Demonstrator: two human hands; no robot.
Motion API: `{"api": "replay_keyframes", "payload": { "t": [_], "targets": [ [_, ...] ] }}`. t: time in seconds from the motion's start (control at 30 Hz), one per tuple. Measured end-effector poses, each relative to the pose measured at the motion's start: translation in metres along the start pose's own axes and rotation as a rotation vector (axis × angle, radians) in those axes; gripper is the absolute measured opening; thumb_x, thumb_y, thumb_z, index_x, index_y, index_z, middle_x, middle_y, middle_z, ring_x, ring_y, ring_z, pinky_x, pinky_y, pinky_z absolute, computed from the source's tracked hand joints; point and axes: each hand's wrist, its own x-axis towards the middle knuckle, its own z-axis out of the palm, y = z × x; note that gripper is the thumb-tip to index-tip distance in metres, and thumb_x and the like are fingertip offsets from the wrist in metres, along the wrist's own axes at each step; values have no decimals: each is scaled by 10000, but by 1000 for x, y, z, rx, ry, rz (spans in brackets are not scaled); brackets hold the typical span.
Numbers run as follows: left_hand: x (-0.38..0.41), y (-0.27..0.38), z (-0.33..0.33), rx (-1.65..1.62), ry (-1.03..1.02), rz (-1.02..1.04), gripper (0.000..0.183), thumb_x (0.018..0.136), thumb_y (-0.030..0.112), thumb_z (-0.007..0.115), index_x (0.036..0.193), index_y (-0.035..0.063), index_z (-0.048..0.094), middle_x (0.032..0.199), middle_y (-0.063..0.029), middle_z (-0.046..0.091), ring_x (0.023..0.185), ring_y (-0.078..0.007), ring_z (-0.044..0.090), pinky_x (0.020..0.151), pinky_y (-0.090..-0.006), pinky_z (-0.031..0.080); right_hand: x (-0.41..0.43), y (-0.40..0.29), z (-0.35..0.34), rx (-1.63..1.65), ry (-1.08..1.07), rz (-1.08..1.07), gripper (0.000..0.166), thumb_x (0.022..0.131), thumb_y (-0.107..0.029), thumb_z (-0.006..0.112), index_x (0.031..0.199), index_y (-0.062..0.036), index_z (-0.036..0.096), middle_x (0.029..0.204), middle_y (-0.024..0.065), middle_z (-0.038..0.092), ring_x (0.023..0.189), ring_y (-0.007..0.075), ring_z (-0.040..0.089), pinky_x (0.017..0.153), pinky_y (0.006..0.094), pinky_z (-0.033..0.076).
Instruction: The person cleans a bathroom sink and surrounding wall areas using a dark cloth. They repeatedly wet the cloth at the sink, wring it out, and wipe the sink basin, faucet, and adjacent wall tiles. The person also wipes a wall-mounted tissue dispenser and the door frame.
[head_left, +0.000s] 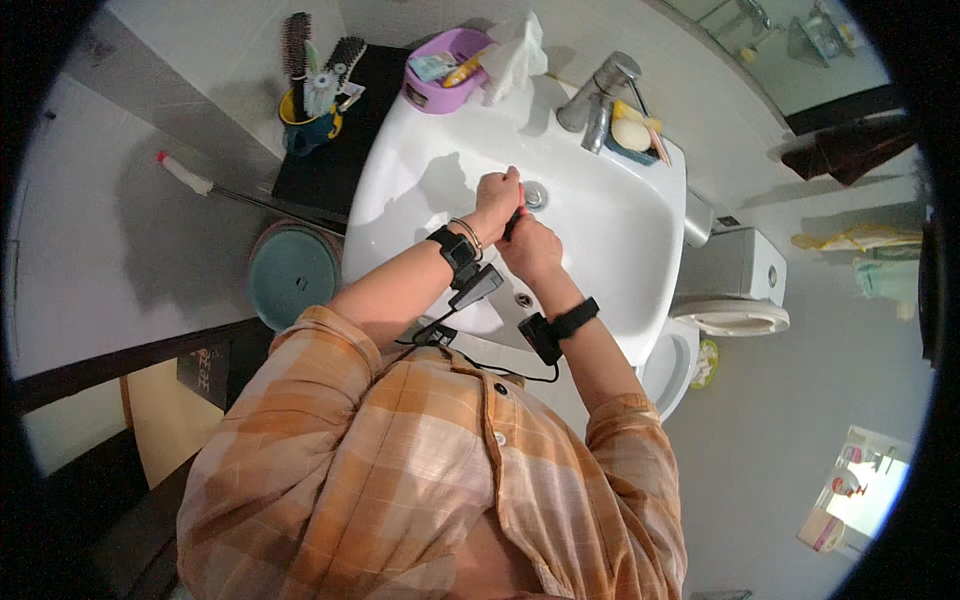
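Note:
Over the white ceramic washbasin, my two hands meet beside the metal drain stopper. My left hand is closed, its fingers turned away from view. Against it, my right hand is curled around a small dark object, most of which the hands hide; what it is I cannot tell. A bit of red or pink shows between the hands. Black straps with small devices circle both wrists, and a metal bangle is on the left one. The chrome faucet stands at the basin's back.
A purple basket with tissue sits at the basin's back left. Beside the faucet lies a soap dish with soap. Left stand a cup of hairbrushes and a teal bin. A toilet is at right. A black cable hangs between the wrists.

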Motion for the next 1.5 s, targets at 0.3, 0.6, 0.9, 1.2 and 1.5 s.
{"api": "replay_keyframes", "payload": {
  "t": [0.3, 0.6, 0.9, 1.2, 1.5],
  "targets": [
    [-25, 26, -29, -99, -604, 21, 244, 921, 226, 568, 1037, 31, 660, 923, -45, 645, 810, -134, 615, 740, -282, 521, -19, 18, -35, 1582, -454, 194, 425, 849, -250, 611, 1156, 21, 501, 890, 105, 632, 588, 150, 598, 416, 225, 489],
    [-25, 24, -20, -10, -465, 22, 268, 952, 218, 470, 861, 1, 599, 670, -26, 548, 586, -135, 564, 557, -266, 485, -16, 13, -35, 1441, -635, 195, 199, 847, -214, 634, 879, -48, 529, 630, 22, 519, 448, 65, 420, 349, 182, 271],
    [-3, -9, -10, 536, -22, 192, 413, 893, 223, 429, 683, -77, 619, 655, -264, 605, 672, -371, 637, 668, -434, 513, -11, -5, 0, -61, -56, -118, 270, 810, -248, 592, 866, 16, 608, 799, 206, 659, 768, 368, 652, 671, 445, 520],
    [-1, -12, -30, 13, -229, 94, 319, 899, 240, 499, 695, 21, 609, 628, -85, 569, 569, -168, 531, 557, -342, 458, -16, -7, 10, 59, 111, -82, 365, 833, -321, 612, 953, 20, 565, 851, 167, 666, 736, 292, 669, 622, 386, 534],
    [-37, 20, -51, -80, -598, 121, 216, 919, 169, 541, 974, -20, 632, 756, -52, 624, 680, -141, 593, 612, -267, 479, -38, -17, -6, 1548, -474, 282, 297, 852, -279, 630, 966, -19, 542, 719, 75, 589, 477, 99, 476, 360, 203, 309]
  ]
}}
